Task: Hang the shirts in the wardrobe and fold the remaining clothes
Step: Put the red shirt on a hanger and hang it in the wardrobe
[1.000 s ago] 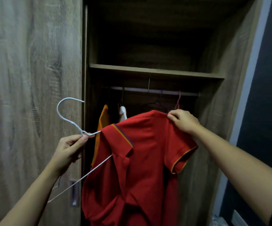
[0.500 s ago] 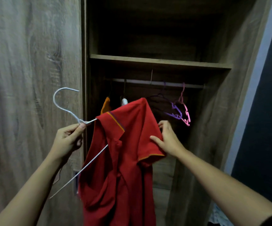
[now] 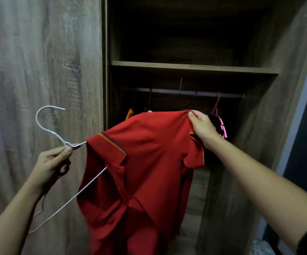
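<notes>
Red shirt point(image 3: 145, 162): polo with a striped collar edge, held up in front of the open wardrobe point(image 3: 195, 68); its body hangs down crumpled between the two arms
White wire hanger point(image 3: 51, 126): hook up and to the left; one arm runs into the shirt at the collar; the lower wire slants down-left below the wrist
Left hand point(image 3: 51, 165): fingers pinched closed on the hanger's twisted neck, just left of the collar
Right hand point(image 3: 203, 128): closed on the shirt's shoulder seam near the sleeve, lifting it to rail height
Rail point(image 3: 185, 92): under the wooden shelf; an orange garment point(image 3: 129, 114) hangs at the left; a pink hanger point(image 3: 220, 122) hangs at the right, just behind the right hand
Wardrobe door point(image 3: 42, 70): wood grain, fills the left side behind the hanger
</notes>
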### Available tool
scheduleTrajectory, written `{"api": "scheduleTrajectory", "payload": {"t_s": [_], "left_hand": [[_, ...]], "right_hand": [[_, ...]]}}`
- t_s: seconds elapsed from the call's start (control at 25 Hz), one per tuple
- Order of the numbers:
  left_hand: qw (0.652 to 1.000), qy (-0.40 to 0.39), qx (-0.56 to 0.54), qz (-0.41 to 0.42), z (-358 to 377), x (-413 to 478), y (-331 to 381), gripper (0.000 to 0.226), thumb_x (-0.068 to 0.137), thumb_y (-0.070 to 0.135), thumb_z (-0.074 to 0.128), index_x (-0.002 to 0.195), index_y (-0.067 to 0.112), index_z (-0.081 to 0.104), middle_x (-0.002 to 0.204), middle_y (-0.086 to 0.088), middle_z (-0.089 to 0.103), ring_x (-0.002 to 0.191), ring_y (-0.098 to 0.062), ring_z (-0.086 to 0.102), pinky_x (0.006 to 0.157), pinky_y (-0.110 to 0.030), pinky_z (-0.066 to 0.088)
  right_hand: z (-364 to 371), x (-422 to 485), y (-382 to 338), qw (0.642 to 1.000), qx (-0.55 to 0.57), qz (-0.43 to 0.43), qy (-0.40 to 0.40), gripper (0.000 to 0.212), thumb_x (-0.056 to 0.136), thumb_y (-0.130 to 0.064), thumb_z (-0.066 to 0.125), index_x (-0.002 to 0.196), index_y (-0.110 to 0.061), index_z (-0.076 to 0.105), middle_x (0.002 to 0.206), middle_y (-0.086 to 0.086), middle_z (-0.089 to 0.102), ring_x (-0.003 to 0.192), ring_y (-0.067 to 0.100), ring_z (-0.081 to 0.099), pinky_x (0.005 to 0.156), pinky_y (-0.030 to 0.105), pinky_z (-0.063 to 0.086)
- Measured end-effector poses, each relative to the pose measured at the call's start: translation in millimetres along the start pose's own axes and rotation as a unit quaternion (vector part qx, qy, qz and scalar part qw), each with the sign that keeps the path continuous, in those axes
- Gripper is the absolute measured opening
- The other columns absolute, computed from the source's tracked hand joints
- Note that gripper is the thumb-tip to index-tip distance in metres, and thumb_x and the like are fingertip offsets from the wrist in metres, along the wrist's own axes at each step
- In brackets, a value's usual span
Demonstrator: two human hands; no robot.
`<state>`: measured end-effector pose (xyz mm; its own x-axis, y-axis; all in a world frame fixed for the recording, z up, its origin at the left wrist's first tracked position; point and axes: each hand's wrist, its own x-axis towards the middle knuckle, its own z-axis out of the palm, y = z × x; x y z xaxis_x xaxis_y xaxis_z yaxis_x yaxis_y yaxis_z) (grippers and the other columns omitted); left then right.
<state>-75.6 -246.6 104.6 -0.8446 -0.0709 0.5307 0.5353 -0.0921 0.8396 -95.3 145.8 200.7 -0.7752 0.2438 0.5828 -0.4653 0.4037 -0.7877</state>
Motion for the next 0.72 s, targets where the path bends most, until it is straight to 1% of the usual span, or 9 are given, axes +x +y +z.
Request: {"api": "scheduleTrajectory", "payload": {"t_s": [0.12, 0.2, 0.32, 0.36, 0.4, 0.48, 0.6, 0.68, 0.72], "left_hand": [[0.999, -0.021, -0.045, -0.018, -0.7, 0.4, 11.7, 0.050, 0.096, 0.001, 0.034, 0.075, 0.016, 0.077, 0.055, -0.005, 0.010, 0.045, -0.018, 0.009, 0.046, -0.021, 0.009], [0.997, -0.047, -0.056, -0.021, 3.2, -0.3, 16.3, 0.048, 0.095, 0.005, 0.037, 0.069, 0.016, 0.075, 0.049, 0.001, 0.012, 0.038, -0.010, 0.011, 0.045, -0.021, 0.008], [0.995, -0.088, -0.038, 0.005, 13.9, 0.3, 14.4, 0.027, 0.078, 0.044, 0.066, 0.075, 0.019, 0.075, 0.044, 0.009, 0.025, 0.034, -0.004, 0.023, 0.046, -0.024, 0.010], [0.995, -0.092, -0.025, 0.011, 17.1, 0.4, 11.7, 0.040, 0.067, 0.056, 0.072, 0.084, 0.020, 0.076, 0.045, 0.008, 0.026, 0.036, -0.006, 0.024, 0.047, -0.024, 0.011], [0.995, -0.094, -0.009, 0.018, 21.8, 1.6, 9.3, 0.051, 0.061, 0.063, 0.073, 0.092, 0.022, 0.076, 0.047, 0.006, 0.027, 0.038, -0.008, 0.025, 0.047, -0.025, 0.011], [0.994, -0.100, 0.018, 0.030, 31.0, 1.8, 7.8, 0.057, 0.059, 0.068, 0.072, 0.096, 0.024, 0.075, 0.050, 0.003, 0.027, 0.041, -0.010, 0.026, 0.047, -0.026, 0.012], [0.991, -0.120, 0.052, 0.035, 41.8, 0.6, 15.2, 0.033, 0.073, 0.055, 0.068, 0.091, 0.030, 0.076, 0.047, 0.002, 0.029, 0.039, -0.009, 0.028, 0.041, -0.015, 0.017], [0.988, -0.134, 0.068, 0.029, 46.2, -0.2, 21.1, 0.015, 0.081, 0.039, 0.066, 0.090, 0.033, 0.076, 0.045, 0.004, 0.031, 0.038, -0.007, 0.028, 0.037, -0.012, 0.021], [0.986, -0.146, 0.076, 0.032, 48.8, -0.1, 23.7, 0.015, 0.081, 0.039, 0.066, 0.091, 0.032, 0.076, 0.044, 0.006, 0.032, 0.038, -0.006, 0.028, 0.036, -0.012, 0.022]], "right_hand": [[-3.3, 13.4, -6.5, 0.999, -0.024, 0.025, -0.005, 0.030, 0.098, -0.022, 0.042, 0.112, -0.008, 0.064, 0.099, 0.001, 0.063, 0.082, 0.007, 0.055, 0.081, 0.028, 0.042], [-4.3, 16.3, -6.9, 0.983, -0.175, 0.018, -0.053, 0.029, 0.098, -0.023, 0.041, 0.100, -0.011, 0.067, 0.096, 0.004, 0.064, 0.089, 0.016, 0.057, 0.079, 0.029, 0.042], [2.0, 8.4, -1.1, 0.911, -0.379, 0.011, -0.163, 0.026, 0.095, -0.020, 0.045, 0.096, -0.009, 0.068, 0.105, 0.014, 0.068, 0.096, 0.022, 0.059, 0.074, 0.028, 0.039], [6.8, 3.3, 3.8, 0.901, -0.395, 0.007, -0.182, 0.024, 0.094, -0.018, 0.047, 0.100, -0.010, 0.068, 0.109, 0.012, 0.068, 0.100, 0.021, 0.060, 0.072, 0.026, 0.037], [10.4, -2.0, 6.2, 0.906, -0.380, -0.011, -0.184, 0.023, 0.093, -0.015, 0.048, 0.103, -0.011, 0.068, 0.111, 0.010, 0.068, 0.102, 0.019, 0.060, 0.070, 0.023, 0.035], [18.6, -13.1, 3.8, 0.961, -0.235, -0.054, -0.136, 0.025, 0.096, -0.011, 0.043, 0.107, -0.017, 0.064, 0.103, 0.008, 0.068, 0.095, 0.016, 0.060, 0.067, 0.019, 0.035], [20.1, -21.4, -11.7, 0.978, -0.073, -0.123, -0.154, 0.031, 0.099, -0.033, 0.029, 0.099, -0.033, 0.060, 0.090, -0.003, 0.067, 0.082, 0.005, 0.059, 0.076, 0.017, 0.041], [20.6, -26.4, -21.7, 0.927, -0.207, -0.155, -0.271, 0.035, 0.093, -0.052, 0.024, 0.093, -0.046, 0.058, 0.093, -0.008, 0.066, 0.088, 0.006, 0.060, 0.082, 0.025, 0.044], [22.9, -31.3, -26.6, 0.874, -0.327, -0.169, -0.318, 0.035, 0.089, -0.061, 0.022, 0.092, -0.053, 0.056, 0.095, -0.009, 0.065, 0.090, 0.010, 0.061, 0.082, 0.032, 0.045]]}}
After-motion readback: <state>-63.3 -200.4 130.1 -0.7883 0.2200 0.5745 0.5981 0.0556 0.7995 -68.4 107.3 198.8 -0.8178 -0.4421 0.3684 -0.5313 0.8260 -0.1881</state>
